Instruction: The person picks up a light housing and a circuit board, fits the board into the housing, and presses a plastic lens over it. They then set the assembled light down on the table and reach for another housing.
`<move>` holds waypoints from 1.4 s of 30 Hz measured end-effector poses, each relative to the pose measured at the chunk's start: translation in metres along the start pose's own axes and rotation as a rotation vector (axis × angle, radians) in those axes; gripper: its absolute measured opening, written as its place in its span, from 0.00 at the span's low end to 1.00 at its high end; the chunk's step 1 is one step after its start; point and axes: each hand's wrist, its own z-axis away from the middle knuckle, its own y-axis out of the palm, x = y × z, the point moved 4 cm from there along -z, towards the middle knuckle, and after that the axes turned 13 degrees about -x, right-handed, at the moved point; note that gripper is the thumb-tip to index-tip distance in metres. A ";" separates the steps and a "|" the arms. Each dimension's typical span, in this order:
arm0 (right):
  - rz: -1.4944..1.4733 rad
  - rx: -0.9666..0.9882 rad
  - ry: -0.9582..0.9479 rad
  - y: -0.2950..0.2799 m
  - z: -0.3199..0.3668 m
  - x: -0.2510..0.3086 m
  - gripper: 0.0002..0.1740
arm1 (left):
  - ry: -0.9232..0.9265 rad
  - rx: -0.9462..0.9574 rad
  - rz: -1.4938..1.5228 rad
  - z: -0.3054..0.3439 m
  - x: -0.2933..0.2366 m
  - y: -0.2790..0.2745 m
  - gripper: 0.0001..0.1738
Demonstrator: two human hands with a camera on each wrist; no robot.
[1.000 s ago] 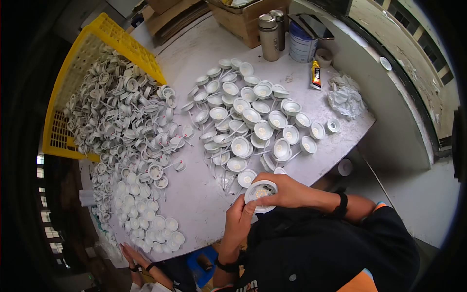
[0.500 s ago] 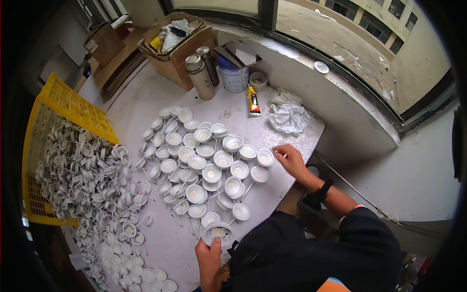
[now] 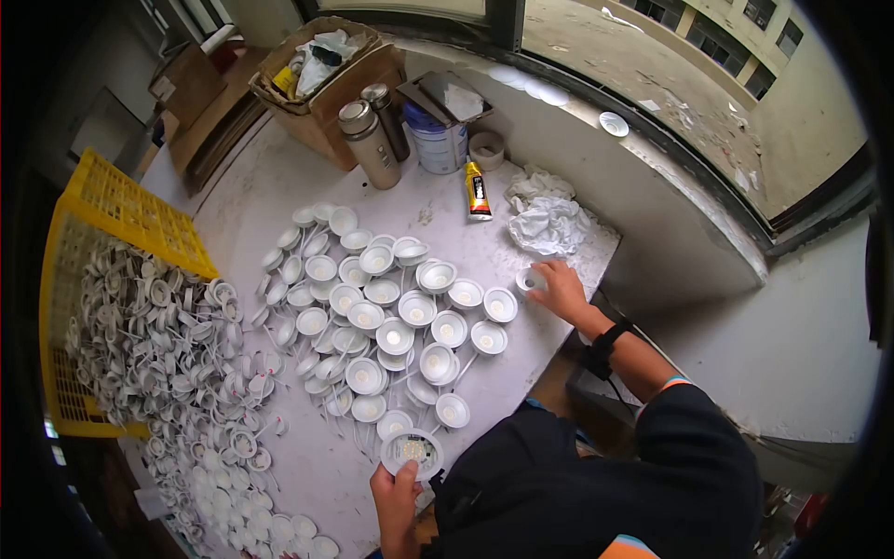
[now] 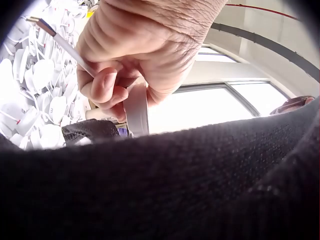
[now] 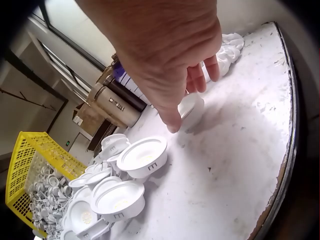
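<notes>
My left hand [image 3: 395, 498] holds a round white LED downlight [image 3: 413, 454] by its rim, thumb on top, its face with small yellow LEDs upward. In the left wrist view the light's white cable [image 4: 72, 55] runs out past the curled fingers and ends in bare wires. At the table's right side my right hand [image 3: 563, 293] has thumb and fingers on either side of a small white cup-shaped part [image 3: 530, 280], which sits at the tabletop. In the right wrist view this white part [image 5: 192, 111] shows between thumb and fingers, partly covered.
Many assembled downlights [image 3: 395, 336] lie in a cluster mid-table. A yellow crate [image 3: 140, 210] spills small white parts on the left, with white discs [image 3: 247, 503] in front. Toward the back stand flasks [image 3: 370, 147], a bucket [image 3: 438, 147], a glue tube [image 3: 478, 193] and crumpled white plastic [image 3: 548, 224].
My right hand has left the downlight that both hands held and moved right to the small white cup-shaped part. My left hand keeps the downlight. The head view has turned right.
</notes>
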 end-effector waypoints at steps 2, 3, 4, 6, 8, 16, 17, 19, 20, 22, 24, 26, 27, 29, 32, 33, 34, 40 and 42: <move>-0.073 -0.010 0.051 -0.003 -0.003 -0.002 0.26 | 0.001 0.006 0.002 0.000 -0.003 0.001 0.12; -0.144 -0.023 0.110 -0.005 -0.003 -0.003 0.24 | 0.001 0.017 -0.001 0.000 -0.005 0.001 0.12; -0.146 -0.019 0.103 -0.007 -0.002 -0.002 0.24 | 0.001 0.010 0.003 0.000 -0.006 0.002 0.12; -0.294 -0.034 0.104 -0.010 0.000 0.006 0.21 | 0.009 0.016 0.018 0.002 -0.008 0.004 0.12; -0.409 -0.015 0.062 -0.030 0.002 0.046 0.21 | 0.058 0.044 0.040 0.000 -0.006 0.003 0.12; -0.731 0.288 -0.660 -0.120 0.047 0.251 0.32 | 0.267 0.178 0.084 0.009 -0.015 0.007 0.24; -0.712 0.325 -0.697 -0.120 0.052 0.261 0.32 | 0.279 0.197 0.136 0.012 -0.017 0.007 0.24; -0.680 0.351 -0.735 -0.116 0.058 0.271 0.32 | 0.308 0.219 0.130 0.012 -0.013 0.001 0.24; -0.670 0.349 -0.742 -0.113 0.061 0.273 0.34 | 0.335 0.195 0.098 0.014 -0.013 0.000 0.23; -0.658 0.350 -0.756 -0.111 0.065 0.277 0.35 | 0.363 0.168 0.074 0.017 -0.013 -0.002 0.23; -0.679 0.415 -0.723 -0.109 0.068 0.277 0.37 | 0.319 0.157 0.104 0.018 -0.011 -0.003 0.21; -0.749 0.409 -0.674 -0.108 0.071 0.274 0.37 | 0.310 0.159 0.113 0.019 -0.012 -0.005 0.20; -0.821 0.401 -0.620 -0.107 0.071 0.273 0.37 | 0.300 0.162 0.117 0.020 -0.013 -0.006 0.20; -0.907 0.457 -0.449 -0.104 0.073 0.269 0.34 | 0.290 0.166 0.124 0.020 -0.012 -0.007 0.19; -0.956 0.606 -0.185 -0.096 0.075 0.262 0.27 | 0.336 0.140 0.113 0.022 -0.014 -0.002 0.17; -0.921 0.702 -0.096 -0.092 0.077 0.260 0.23 | 0.391 0.109 0.096 0.023 -0.016 0.000 0.16; -0.922 0.700 -0.092 -0.091 0.080 0.260 0.23 | 0.390 0.112 0.094 0.024 -0.016 0.001 0.16; -0.968 0.573 -0.039 -0.090 0.085 0.261 0.19 | 0.517 0.055 -0.101 0.027 -0.022 0.004 0.13; -0.984 0.552 -0.057 -0.088 0.088 0.259 0.19 | 0.476 0.074 -0.087 0.024 -0.017 0.003 0.14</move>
